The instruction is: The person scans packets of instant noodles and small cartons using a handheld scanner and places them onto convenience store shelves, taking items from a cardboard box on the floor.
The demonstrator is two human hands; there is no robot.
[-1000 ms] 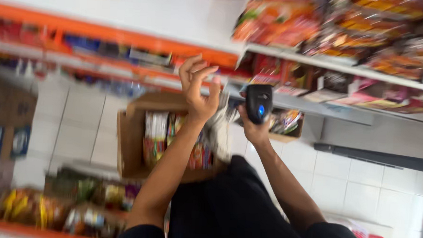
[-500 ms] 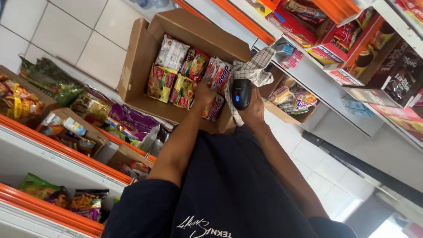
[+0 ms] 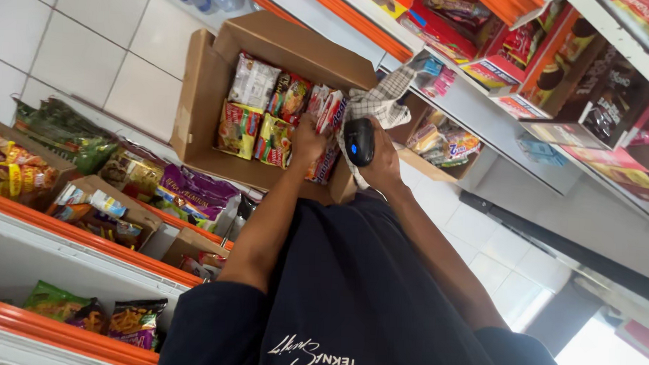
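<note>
Little has been shifted since half a second ago: the left hand (image 3: 308, 139) has been kept at the packets in the cardboard box (image 3: 204, 90), and the right hand (image 3: 376, 159) has been held beside it, with the view drawn slightly nearer.

A red and white noodle packet (image 3: 327, 117) at the right end of the box is gripped by the left hand; the fingers are closed around its lower edge, though how far they wrap behind it cannot be told. The packet is stood upright inside the box, against the other packets (image 3: 258, 110), which are stacked in two rows to its left.

A black handheld scanner (image 3: 358, 142) with a small blue light is clasped in the right hand, just to the right of the box's near corner. A checked cloth (image 3: 379, 101) is also caught in that closed hand and is seen trailing upward over the box's right flap.

The box is seen resting on the white tiled floor (image 3: 90, 41), flaps open. To the right of the box, shelves (image 3: 488, 117) loaded with red and brown snack cartons are seen. To the left of the box, lower orange-edged shelves (image 3: 82, 230) filled with bagged snacks (image 3: 193, 191) are seen. Below the box, the person's dark shirt (image 3: 348, 300) fills the foreground.
</note>
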